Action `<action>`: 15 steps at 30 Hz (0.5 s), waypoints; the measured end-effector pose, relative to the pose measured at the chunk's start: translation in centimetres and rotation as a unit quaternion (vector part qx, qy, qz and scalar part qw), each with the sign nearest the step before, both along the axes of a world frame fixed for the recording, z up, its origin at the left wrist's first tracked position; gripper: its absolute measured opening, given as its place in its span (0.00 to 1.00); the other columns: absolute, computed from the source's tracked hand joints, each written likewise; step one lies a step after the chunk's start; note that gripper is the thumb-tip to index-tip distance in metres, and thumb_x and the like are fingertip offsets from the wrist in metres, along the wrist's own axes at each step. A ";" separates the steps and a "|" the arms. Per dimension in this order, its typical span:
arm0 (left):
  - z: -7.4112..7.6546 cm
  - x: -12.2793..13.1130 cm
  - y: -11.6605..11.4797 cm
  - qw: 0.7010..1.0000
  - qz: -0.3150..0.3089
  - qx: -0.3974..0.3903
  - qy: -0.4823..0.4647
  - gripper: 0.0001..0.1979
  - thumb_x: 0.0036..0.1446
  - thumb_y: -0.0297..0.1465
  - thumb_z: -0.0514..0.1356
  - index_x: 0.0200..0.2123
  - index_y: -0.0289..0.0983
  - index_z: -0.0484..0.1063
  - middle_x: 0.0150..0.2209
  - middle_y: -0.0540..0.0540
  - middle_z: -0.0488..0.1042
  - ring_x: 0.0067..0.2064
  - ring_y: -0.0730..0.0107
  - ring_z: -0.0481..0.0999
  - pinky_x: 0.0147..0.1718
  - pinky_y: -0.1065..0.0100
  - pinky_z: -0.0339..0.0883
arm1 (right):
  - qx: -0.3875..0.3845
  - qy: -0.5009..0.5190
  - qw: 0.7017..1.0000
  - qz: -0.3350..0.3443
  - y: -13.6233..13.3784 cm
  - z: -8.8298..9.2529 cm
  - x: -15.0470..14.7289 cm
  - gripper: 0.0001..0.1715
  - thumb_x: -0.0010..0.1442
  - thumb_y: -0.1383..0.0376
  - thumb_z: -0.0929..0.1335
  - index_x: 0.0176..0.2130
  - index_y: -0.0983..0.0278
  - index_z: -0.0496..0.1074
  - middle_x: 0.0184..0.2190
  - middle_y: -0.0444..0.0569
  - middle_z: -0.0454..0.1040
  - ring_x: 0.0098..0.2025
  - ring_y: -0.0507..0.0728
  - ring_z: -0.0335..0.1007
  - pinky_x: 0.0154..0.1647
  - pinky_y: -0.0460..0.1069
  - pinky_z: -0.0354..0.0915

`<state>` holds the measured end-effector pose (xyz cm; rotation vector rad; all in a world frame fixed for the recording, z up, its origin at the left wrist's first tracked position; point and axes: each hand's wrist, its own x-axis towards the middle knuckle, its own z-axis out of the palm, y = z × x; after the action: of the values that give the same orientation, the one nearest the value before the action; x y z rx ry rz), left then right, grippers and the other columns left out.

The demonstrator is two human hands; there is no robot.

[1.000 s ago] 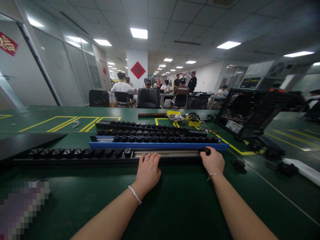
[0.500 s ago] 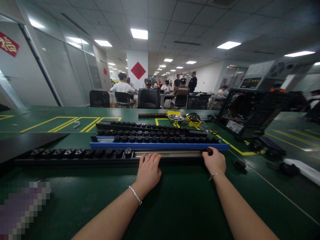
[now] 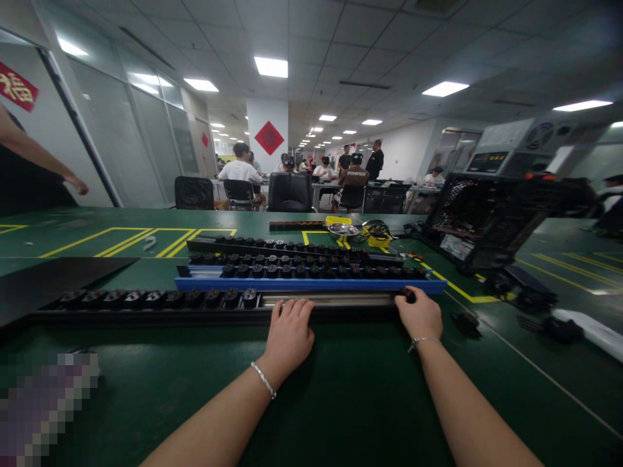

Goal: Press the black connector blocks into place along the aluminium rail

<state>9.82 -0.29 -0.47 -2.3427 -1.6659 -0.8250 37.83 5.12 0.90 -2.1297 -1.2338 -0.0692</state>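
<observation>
A long black rail [image 3: 146, 315] lies across the green table [image 3: 341, 402] in front of me, with several black sockets [image 3: 195, 298] lined up on its left half and a bare silver track [image 3: 331, 299] on its right half. My left hand [image 3: 288, 338] rests on the rail's front edge near the middle, fingers curled over it. At the rail's right end my right hand [image 3: 419, 314] is closed around a small black piece [image 3: 407, 295]. Behind lie a blue-edged rail [image 3: 311, 283] and another black rail [image 3: 292, 246], both full of sockets.
An open black computer case [image 3: 481, 220] stands at the right, with loose black parts [image 3: 555, 327] before it. A metal dish [image 3: 342, 228] and yellow items sit further back. A black panel [image 3: 53, 275] lies at the left. Another person's arm [image 3: 43, 162] shows at far left; people sit behind.
Another person's arm has come into view at the far left. My hands have barely shifted on the rail.
</observation>
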 end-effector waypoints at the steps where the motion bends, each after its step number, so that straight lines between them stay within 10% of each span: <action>1: 0.0 0.0 0.0 1.000 0.000 0.000 0.001 0.23 0.50 0.26 0.54 0.51 0.43 0.63 0.53 0.48 0.69 0.55 0.62 0.63 0.57 0.54 0.47 | 0.000 0.001 1.000 0.001 0.0 0.0 0.0 0.26 0.51 0.57 0.61 0.49 0.61 0.70 0.41 0.53 0.73 0.46 0.63 0.64 0.42 0.54 0.62; 15: -0.2 -0.1 0.1 1.000 -0.005 0.006 0.001 0.22 0.50 0.27 0.54 0.51 0.43 0.63 0.52 0.48 0.69 0.54 0.62 0.63 0.57 0.54 0.47 | -0.039 0.045 0.998 -0.013 0.4 0.1 0.9 0.27 0.51 0.56 0.61 0.49 0.60 0.68 0.36 0.53 0.73 0.38 0.61 0.68 0.34 0.52 0.63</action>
<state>9.77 -0.20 -0.72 -2.3441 -1.6458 -0.8308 38.71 5.56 1.04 -2.1914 -1.1746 0.0651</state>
